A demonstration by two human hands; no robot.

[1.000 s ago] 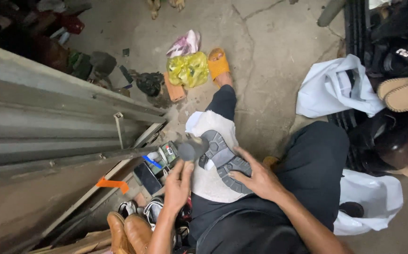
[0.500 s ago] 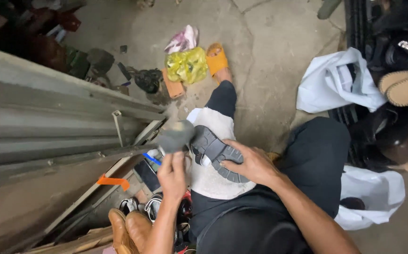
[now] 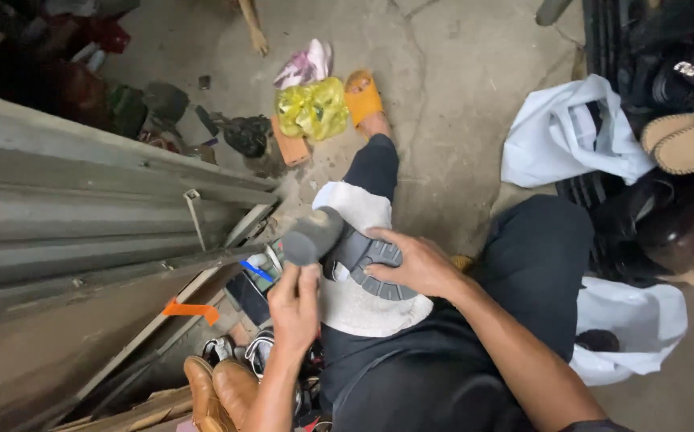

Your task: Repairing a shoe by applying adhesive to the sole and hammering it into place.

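The right hand (image 3: 415, 268) grasps a grey treaded shoe sole (image 3: 363, 260) on the white cloth (image 3: 363, 308). The left hand (image 3: 295, 308), at its eight o'clock, grips the sole's rounded end.

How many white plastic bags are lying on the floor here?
2. One white plastic bag lies crumpled at upper right beside the dark rack; the other bag lies at lower right beside the person's bent leg. More may be hidden among the clutter at the edges.

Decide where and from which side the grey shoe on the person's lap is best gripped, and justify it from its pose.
Probably across the grey shoe's narrow middle, coming from the right: it lies sole-up on the white cloth, the right hand already spans that part, and the left hand works the heel end.
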